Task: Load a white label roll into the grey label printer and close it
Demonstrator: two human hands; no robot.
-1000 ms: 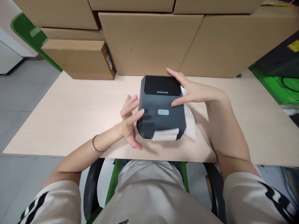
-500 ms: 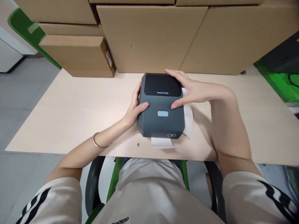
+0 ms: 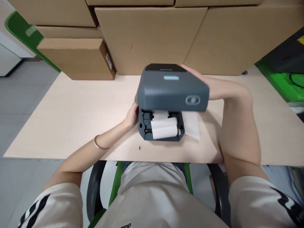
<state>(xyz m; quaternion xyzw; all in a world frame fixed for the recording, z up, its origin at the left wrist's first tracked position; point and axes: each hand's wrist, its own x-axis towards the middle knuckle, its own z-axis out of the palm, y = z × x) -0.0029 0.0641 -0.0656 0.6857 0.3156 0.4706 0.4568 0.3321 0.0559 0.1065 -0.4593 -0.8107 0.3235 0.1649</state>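
Note:
A dark grey label printer stands on the table with its lid (image 3: 173, 91) raised and tilted back, the front edge lifted. Inside the open base (image 3: 147, 136) lies a white paper roll (image 3: 165, 128). My left hand (image 3: 132, 116) is at the left side of the base, its fingers mostly hidden behind the printer. My right hand (image 3: 196, 74) is behind the lid's right side, with most of its fingers out of sight. A white paper sheet (image 3: 192, 125) lies on the table, right of the base.
Large cardboard boxes (image 3: 149, 38) line the back of the pale table (image 3: 95, 104). A smaller box (image 3: 76, 61) stands at the back left. A small dark mark (image 3: 140, 148) is near the front edge. Black chair armrests flank my body.
The printer's lid has swung up and back, exposing the base and paper roll. My right hand has moved behind the lid, and my left hand's thumb has left the top.

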